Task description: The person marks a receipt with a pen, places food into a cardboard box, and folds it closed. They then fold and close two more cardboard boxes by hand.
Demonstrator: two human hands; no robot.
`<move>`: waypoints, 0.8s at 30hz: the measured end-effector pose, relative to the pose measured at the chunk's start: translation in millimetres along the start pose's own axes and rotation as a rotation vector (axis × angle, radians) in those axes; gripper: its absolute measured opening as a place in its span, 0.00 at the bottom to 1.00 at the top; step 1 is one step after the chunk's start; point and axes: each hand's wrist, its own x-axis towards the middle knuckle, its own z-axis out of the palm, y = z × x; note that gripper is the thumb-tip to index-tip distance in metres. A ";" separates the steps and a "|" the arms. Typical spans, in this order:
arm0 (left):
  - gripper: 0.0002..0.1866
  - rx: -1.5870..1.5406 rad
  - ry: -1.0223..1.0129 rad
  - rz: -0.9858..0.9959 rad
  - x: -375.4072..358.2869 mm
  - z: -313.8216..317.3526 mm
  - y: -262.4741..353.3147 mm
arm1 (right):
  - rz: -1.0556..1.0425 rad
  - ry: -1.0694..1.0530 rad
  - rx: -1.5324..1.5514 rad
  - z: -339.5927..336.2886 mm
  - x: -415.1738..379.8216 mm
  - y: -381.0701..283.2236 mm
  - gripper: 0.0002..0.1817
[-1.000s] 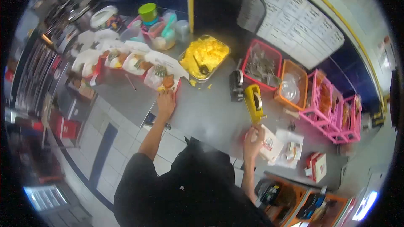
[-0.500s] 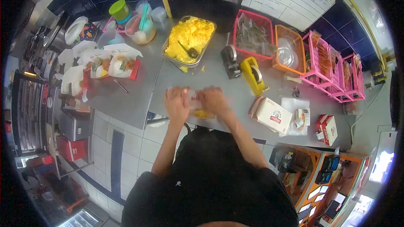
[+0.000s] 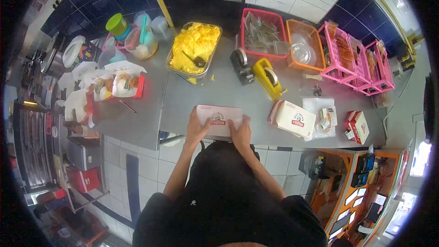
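Both hands are at a white cardboard takeaway box (image 3: pixel 222 112) with a red printed logo, at the front edge of the steel counter. Its lid lies flat, so its contents are hidden. My left hand (image 3: pixel 198 126) grips the box's left end, with the thumb on the lid. At the right end, my right hand (image 3: pixel 241 131) holds it the same way. Beyond the box stands a clear tub of yellow scrambled egg (image 3: pixel 194 43) with a dark spoon (image 3: pixel 199 61) stuck in it.
Open filled boxes (image 3: pixel 128 84) stand at the left. A yellow tape dispenser (image 3: pixel 269 80), a red basket of sachets (image 3: pixel 263 32), an orange basket (image 3: pixel 305 48) and pink racks (image 3: pixel 352 59) line the back right. Closed boxes (image 3: pixel 295 119) sit on the right, and tongs (image 3: pixel 127 105) lie on the left.
The blurred hands were close together over yellow food at the counter edge. Now they are apart at the box's two ends, and its lid lies flat over the top. The view has shifted slightly.
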 end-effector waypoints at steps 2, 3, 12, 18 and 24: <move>0.50 0.007 -0.042 -0.059 4.8 -1.2 10.2 | 0.010 0.012 -0.012 9.2 14.1 9.6 0.36; 0.50 0.010 -0.076 -0.117 8.4 -6.9 21.1 | 0.013 0.023 -0.025 11.3 21.5 9.0 0.36; 0.46 -0.007 -0.182 -0.230 8.9 -17.8 45.3 | -0.003 -0.137 -0.290 -13.6 47.1 1.7 0.34; 0.45 -0.108 -0.117 -0.230 -1.3 2.7 28.0 | -0.061 -0.037 -0.166 -9.7 32.8 -0.8 0.33; 0.47 -0.092 -0.039 -0.150 -14.7 14.5 31.8 | -0.099 -0.025 -0.232 0.8 23.9 6.5 0.35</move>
